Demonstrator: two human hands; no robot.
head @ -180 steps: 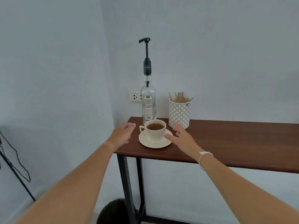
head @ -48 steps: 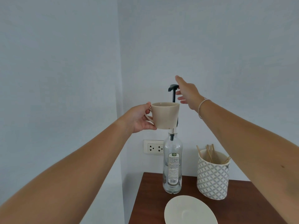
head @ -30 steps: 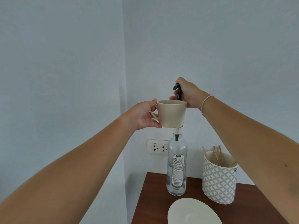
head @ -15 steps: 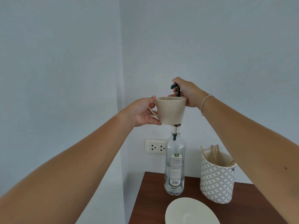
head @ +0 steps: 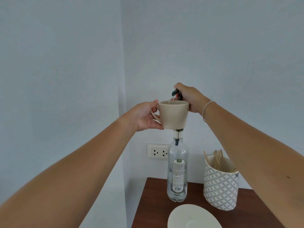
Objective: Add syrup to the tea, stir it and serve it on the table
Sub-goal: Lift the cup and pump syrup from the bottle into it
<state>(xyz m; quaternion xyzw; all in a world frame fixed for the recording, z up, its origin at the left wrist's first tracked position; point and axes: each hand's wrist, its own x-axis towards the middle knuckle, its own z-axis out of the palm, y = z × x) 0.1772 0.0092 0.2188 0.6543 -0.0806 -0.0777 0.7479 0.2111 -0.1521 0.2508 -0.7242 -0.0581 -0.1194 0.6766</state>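
My left hand [head: 144, 118] holds a cream tea cup [head: 174, 114] by its handle, lifted high in front of the clear syrup bottle [head: 177, 171]. The cup's rim sits just under the black pump spout [head: 174, 92]. My right hand [head: 189, 97] is closed over the pump head, behind and above the cup. A small drop hangs at the spout tip. The tea inside the cup is hidden from this angle. The cup's white saucer [head: 192, 217] lies bare on the brown table [head: 151, 203] below.
A white patterned holder [head: 220, 183] with several wooden stir sticks [head: 217, 159] stands right of the bottle. A wall socket [head: 158, 151] is behind the bottle. The table's left edge meets the wall corner.
Since six seconds ago the cup left the saucer and rose to the pump spout. My right hand closed on the pump head; in the last half second both hands stayed nearly still.
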